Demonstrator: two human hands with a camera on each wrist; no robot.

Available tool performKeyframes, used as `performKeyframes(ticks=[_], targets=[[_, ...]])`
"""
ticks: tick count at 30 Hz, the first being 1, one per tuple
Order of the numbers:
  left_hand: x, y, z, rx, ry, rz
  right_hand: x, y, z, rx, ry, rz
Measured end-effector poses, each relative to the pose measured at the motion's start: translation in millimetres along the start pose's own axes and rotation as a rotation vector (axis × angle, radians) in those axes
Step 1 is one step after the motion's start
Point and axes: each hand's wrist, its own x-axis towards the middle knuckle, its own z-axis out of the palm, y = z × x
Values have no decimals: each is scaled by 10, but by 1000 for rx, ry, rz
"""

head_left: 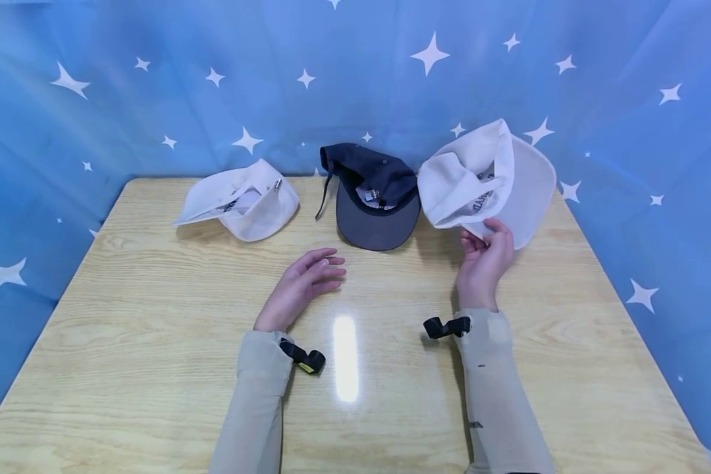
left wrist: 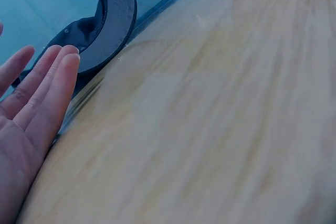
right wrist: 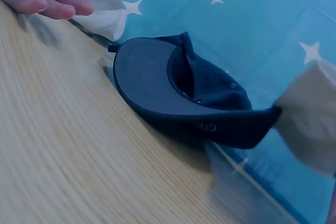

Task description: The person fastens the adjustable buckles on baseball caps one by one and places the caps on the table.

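At the back right, my right hand (head_left: 487, 263) pinches the brim of a white cap (head_left: 465, 164), which is tilted with its inside partly showing. Beside it a dark navy cap (head_left: 378, 224) lies with its brim toward me and its opening facing up; in the right wrist view this navy cap (right wrist: 152, 77) fills the middle, with part of the white cap (right wrist: 310, 124) at the right edge. My left hand (head_left: 302, 283) hovers over the table in front of the navy cap, fingers loosely extended and holding nothing. Another white cap (head_left: 266, 210) lies at the back left.
The caps are along the far edge of a light wooden table (head_left: 154, 342). Behind and beside it hangs a blue cloth (head_left: 172, 79) with white stars. Each wrist bears a small black camera strap (head_left: 302, 357). A bright reflection lies mid-table.
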Motion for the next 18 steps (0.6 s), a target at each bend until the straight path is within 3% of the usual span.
performKeyframes(ticks=[9, 18], targets=[[-10, -2, 2, 33, -7, -20, -67, 85, 25, 24, -192, 95], [-15, 1, -2, 31, -4, -9, -100, 85, 44, 23, -324, 119]])
